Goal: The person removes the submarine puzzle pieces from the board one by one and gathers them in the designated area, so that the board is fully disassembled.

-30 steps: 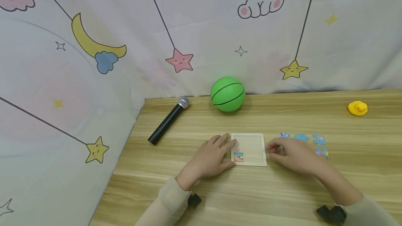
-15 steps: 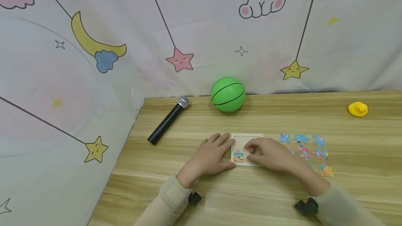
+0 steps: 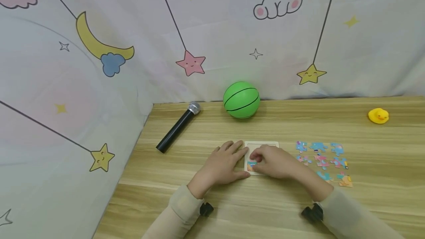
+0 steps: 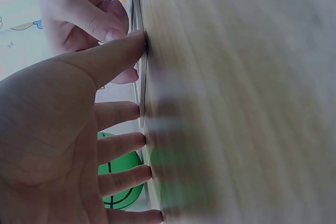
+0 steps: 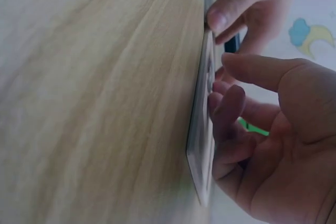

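A light wooden puzzle tray (image 3: 262, 143) lies flat on the table. My left hand (image 3: 220, 165) rests at its left side, fingers spread, with fingertips and thumb touching the rim. Over the tray my right hand (image 3: 275, 161) bends its fingers and thumb around a small jigsaw piece (image 5: 210, 74), mostly hidden by the fingers. At the tray's lower left corner sits an orange and blue corner piece (image 3: 250, 166), partly covered by the right thumb. The left wrist view shows the left thumb (image 4: 126, 48) against the tray's edge (image 4: 142, 77).
Several loose jigsaw pieces (image 3: 321, 161) lie in rows right of the tray. Behind stand a green ball (image 3: 241, 100) and, to the left, a black microphone (image 3: 177, 128). A yellow rubber duck (image 3: 378, 115) sits at the far right. A printed cloth (image 3: 225, 28) hangs behind the table.
My right hand has moved left from beside the loose pieces to over the tray's lower left part, uncovering more of those pieces. The left hand has stayed at the rim.
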The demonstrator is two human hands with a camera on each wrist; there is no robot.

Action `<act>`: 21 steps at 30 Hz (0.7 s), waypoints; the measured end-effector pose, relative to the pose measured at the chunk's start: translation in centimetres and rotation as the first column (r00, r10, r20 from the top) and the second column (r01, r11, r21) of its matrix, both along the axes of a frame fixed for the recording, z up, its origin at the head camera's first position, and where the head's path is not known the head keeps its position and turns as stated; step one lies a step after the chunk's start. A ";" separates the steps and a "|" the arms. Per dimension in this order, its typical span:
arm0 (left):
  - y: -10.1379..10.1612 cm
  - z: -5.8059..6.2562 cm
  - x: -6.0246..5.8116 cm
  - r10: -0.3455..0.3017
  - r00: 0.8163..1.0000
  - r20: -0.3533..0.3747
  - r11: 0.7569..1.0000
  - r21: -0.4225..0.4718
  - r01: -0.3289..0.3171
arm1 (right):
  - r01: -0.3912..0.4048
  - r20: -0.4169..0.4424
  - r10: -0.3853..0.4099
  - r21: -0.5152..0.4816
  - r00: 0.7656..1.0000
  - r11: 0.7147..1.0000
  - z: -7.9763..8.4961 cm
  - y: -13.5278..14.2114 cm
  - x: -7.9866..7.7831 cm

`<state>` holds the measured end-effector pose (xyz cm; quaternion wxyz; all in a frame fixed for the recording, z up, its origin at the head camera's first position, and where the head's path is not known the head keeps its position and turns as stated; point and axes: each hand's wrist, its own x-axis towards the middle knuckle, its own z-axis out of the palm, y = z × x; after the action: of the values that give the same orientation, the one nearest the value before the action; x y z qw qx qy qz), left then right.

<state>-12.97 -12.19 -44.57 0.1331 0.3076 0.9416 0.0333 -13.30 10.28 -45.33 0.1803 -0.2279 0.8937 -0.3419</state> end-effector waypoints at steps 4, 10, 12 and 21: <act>0.1 -0.1 0.0 0.000 1.000 -0.001 1.000 -0.005 0.000 | -0.010 -0.004 0.010 0.009 1.000 1.000 0.1 -0.1 0.0; 0.1 -0.3 -0.1 -0.007 1.000 -0.012 1.000 -0.002 0.007 | -0.008 -0.008 0.008 0.000 1.000 1.000 0.1 0.1 0.2; 0.1 -0.3 -0.1 -0.010 1.000 -0.014 1.000 -0.001 0.010 | 0.000 -0.009 0.000 -0.009 1.000 1.000 0.1 0.1 0.1; 0.1 -0.2 -0.2 -0.001 1.000 -0.012 1.000 -0.015 0.001 | 0.009 -0.049 -0.011 -0.045 0.999 0.999 -0.1 0.1 0.0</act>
<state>-13.13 -12.12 -44.81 0.1298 0.3075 0.9423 0.0245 -13.34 10.35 -45.44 0.1516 -0.2358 0.8911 -0.3569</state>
